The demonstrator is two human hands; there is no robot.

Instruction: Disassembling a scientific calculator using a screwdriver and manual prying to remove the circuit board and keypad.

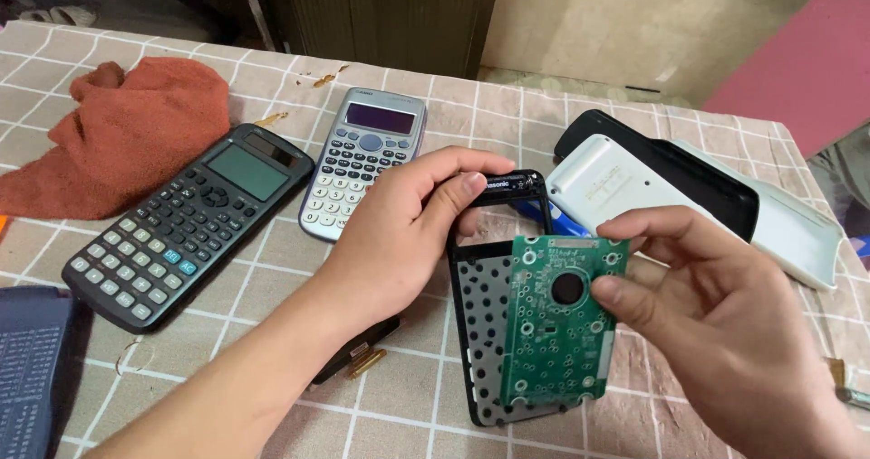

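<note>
On the table [272, 332], the cloth [127, 133] lies far left, two calculators [190, 223] [362, 162] side by side to its right, then the open shell [485, 332] with the circuit board [557, 318] over it, and the loose covers [707, 192] behind on the right.

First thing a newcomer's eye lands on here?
The green circuit board at centre right, pinched by the right hand over an opened black calculator shell that the left hand steadies. Next, the rust-orange cloth at far left, beside two intact calculators.
</note>
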